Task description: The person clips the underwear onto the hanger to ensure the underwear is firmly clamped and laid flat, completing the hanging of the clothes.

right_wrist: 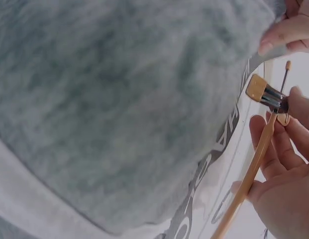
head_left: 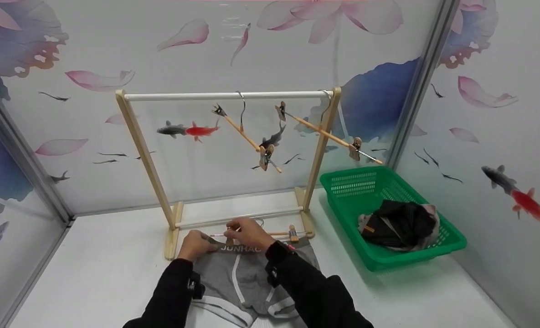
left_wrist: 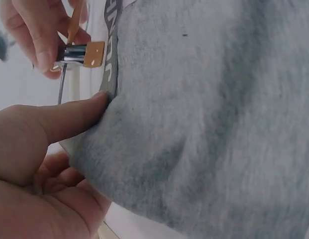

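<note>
A pair of grey boxer briefs (head_left: 218,269) with white leg trim and a lettered waistband lies on the white table. My left hand (head_left: 196,246) pinches the waistband's left corner, the thumb on top in the left wrist view. A wooden clip hanger (right_wrist: 254,164) lies just beyond the waistband. My right hand (head_left: 251,234) pinches the hanger's left clip (right_wrist: 256,88) between thumb and fingers. In both wrist views this clip is beside the waistband, with no fabric visible between its jaws. The hanger's other clip (head_left: 293,233) stands near the right end of the waistband.
A wooden rack (head_left: 144,159) with a white top bar (head_left: 183,96) stands behind my hands. Two clip hangers hang from it, one mid-bar (head_left: 242,132) and one near the right post (head_left: 321,129). A green basket (head_left: 342,223) at right holds dark and pale clothes (head_left: 399,223).
</note>
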A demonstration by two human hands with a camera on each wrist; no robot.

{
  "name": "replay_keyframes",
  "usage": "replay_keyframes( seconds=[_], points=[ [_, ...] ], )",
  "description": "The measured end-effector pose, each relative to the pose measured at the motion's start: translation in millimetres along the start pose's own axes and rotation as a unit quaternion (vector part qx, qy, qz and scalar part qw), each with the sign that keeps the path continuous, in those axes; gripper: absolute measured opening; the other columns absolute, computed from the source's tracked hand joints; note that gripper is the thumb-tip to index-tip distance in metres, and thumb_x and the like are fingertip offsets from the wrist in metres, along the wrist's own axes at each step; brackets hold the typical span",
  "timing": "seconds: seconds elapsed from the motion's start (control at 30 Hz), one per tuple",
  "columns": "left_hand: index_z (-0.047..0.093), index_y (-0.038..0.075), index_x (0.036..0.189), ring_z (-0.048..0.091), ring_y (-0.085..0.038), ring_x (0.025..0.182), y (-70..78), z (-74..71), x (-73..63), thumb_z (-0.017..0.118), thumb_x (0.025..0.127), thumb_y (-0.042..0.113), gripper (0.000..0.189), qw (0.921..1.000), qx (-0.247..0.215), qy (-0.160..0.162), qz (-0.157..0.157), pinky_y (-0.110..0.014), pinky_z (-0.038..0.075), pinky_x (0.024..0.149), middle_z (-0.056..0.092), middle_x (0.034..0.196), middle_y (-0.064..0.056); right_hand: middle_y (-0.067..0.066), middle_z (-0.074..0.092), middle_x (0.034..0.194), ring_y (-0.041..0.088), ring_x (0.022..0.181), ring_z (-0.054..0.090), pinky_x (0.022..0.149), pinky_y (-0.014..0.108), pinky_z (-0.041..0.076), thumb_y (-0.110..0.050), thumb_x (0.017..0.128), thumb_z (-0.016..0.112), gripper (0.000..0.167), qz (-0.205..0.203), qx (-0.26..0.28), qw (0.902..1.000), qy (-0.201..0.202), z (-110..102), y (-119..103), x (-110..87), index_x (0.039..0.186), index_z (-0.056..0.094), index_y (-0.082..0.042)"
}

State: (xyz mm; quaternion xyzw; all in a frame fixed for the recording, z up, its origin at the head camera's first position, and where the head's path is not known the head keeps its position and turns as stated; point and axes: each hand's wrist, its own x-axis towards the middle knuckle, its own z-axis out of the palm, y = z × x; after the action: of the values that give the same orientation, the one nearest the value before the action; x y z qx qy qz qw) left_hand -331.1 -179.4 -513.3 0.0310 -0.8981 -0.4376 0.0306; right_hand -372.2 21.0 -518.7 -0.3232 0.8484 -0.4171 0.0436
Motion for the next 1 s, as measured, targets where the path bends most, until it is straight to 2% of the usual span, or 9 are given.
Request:
replay_keyframes(
  seconds=[0.13, 0.2, 0.3, 0.37, 0.5, 0.63, 0.73, 0.83, 1.0],
  points=[
    [0.071, -0.005, 0.073, 0.052, -0.018, 0.064, -0.8, 0.1, 1.4, 0.082, 0.076, 0.003, 0.014, 0.9976, -0.065, -0.005, 0.024, -0.030, 0.043, 0.059, 0.061, 0.068, -0.003, 0.009, 0.066, 0.123, 0.022, 0.113, 0.062, 0.097, 0.030, 0.048, -0.023, 0.104, 0.059, 0.034, 0.001, 0.034, 0.9994, 0.006, -6, -1, 1.3, 0.133, 0.063, -0.005],
    [0.065, 0.001, 0.064, 0.049, -0.015, 0.061, 0.4, 0.3, 1.8, 0.080, 0.077, 0.002, 0.020, 0.9945, -0.097, -0.016, 0.037, -0.028, 0.040, 0.056, 0.055, 0.063, 0.002, 0.008, 0.065, 0.122, 0.021, 0.113, 0.061, 0.098, 0.030, 0.047, -0.023, 0.104, 0.060, 0.033, -0.004, 0.053, 0.9985, 0.015, -11, -2, 3.3, 0.132, 0.063, -0.007],
    [0.054, 0.009, 0.060, 0.043, -0.014, 0.059, 2.1, 1.1, 3.7, 0.078, 0.081, 0.004, 0.033, 0.9906, -0.129, -0.031, 0.033, -0.027, 0.034, 0.056, 0.045, 0.060, 0.005, 0.007, 0.066, 0.120, 0.021, 0.111, 0.062, 0.098, 0.031, 0.047, -0.023, 0.103, 0.061, 0.031, -0.015, 0.076, 0.9967, 0.026, -17, -1, 6.6, 0.131, 0.064, -0.009],
    [0.056, 0.009, 0.063, 0.044, -0.014, 0.062, 4.1, 1.8, 5.6, 0.078, 0.083, 0.005, 0.030, 0.9893, -0.140, -0.036, 0.022, -0.027, 0.035, 0.059, 0.047, 0.063, 0.004, 0.007, 0.067, 0.118, 0.022, 0.109, 0.063, 0.097, 0.033, 0.048, -0.023, 0.102, 0.062, 0.031, -0.026, 0.084, 0.9956, 0.033, -21, -1, 8.2, 0.129, 0.065, -0.009],
    [0.069, 0.000, 0.077, 0.049, -0.015, 0.071, 6.2, 4.5, 10.1, 0.079, 0.086, 0.009, 0.017, 0.9879, -0.149, -0.043, 0.002, -0.028, 0.039, 0.067, 0.058, 0.074, 0.001, 0.007, 0.070, 0.111, 0.021, 0.103, 0.066, 0.095, 0.033, 0.049, -0.025, 0.101, 0.064, 0.029, -0.048, 0.084, 0.9944, 0.042, -27, 0, 10.2, 0.125, 0.068, -0.010],
    [0.074, -0.004, 0.092, 0.053, -0.015, 0.080, 5.4, 6.6, 11.1, 0.081, 0.086, 0.011, 0.018, 0.9857, -0.159, -0.053, 0.012, -0.029, 0.042, 0.073, 0.066, 0.087, -0.002, 0.004, 0.071, 0.105, 0.015, 0.097, 0.066, 0.091, 0.029, 0.051, -0.025, 0.100, 0.066, 0.026, -0.060, 0.078, 0.9939, 0.050, -28, -1, 10.3, 0.121, 0.071, -0.011],
    [0.076, -0.003, 0.098, 0.057, -0.015, 0.086, 3.7, 6.3, 10.4, 0.081, 0.087, 0.013, 0.021, 0.9822, -0.178, -0.057, 0.017, -0.030, 0.044, 0.079, 0.071, 0.098, -0.005, 0.003, 0.072, 0.101, 0.014, 0.094, 0.066, 0.087, 0.029, 0.052, -0.024, 0.099, 0.067, 0.022, -0.072, 0.080, 0.9925, 0.058, -27, -2, 10.9, 0.116, 0.073, -0.011],
    [0.078, 0.000, 0.102, 0.058, -0.015, 0.093, 1.6, 4.1, 9.2, 0.082, 0.087, 0.016, 0.022, 0.9784, -0.197, -0.061, 0.016, -0.031, 0.044, 0.084, 0.072, 0.107, -0.006, 0.008, 0.073, 0.099, 0.021, 0.091, 0.066, 0.083, 0.033, 0.052, -0.020, 0.099, 0.068, 0.019, -0.095, 0.084, 0.9896, 0.068, -26, -7, 10.2, 0.113, 0.074, -0.008],
    [0.077, -0.001, 0.103, 0.058, -0.015, 0.092, -2.0, -1.3, 6.9, 0.080, 0.089, 0.013, 0.020, 0.9721, -0.222, -0.077, 0.007, -0.031, 0.044, 0.084, 0.072, 0.103, -0.005, 0.022, 0.072, 0.098, 0.038, 0.089, 0.065, 0.078, 0.033, 0.051, -0.005, 0.097, 0.067, 0.015, -0.113, 0.089, 0.9871, 0.070, -36, -32, -0.9, 0.109, 0.073, 0.002]
  ],
)
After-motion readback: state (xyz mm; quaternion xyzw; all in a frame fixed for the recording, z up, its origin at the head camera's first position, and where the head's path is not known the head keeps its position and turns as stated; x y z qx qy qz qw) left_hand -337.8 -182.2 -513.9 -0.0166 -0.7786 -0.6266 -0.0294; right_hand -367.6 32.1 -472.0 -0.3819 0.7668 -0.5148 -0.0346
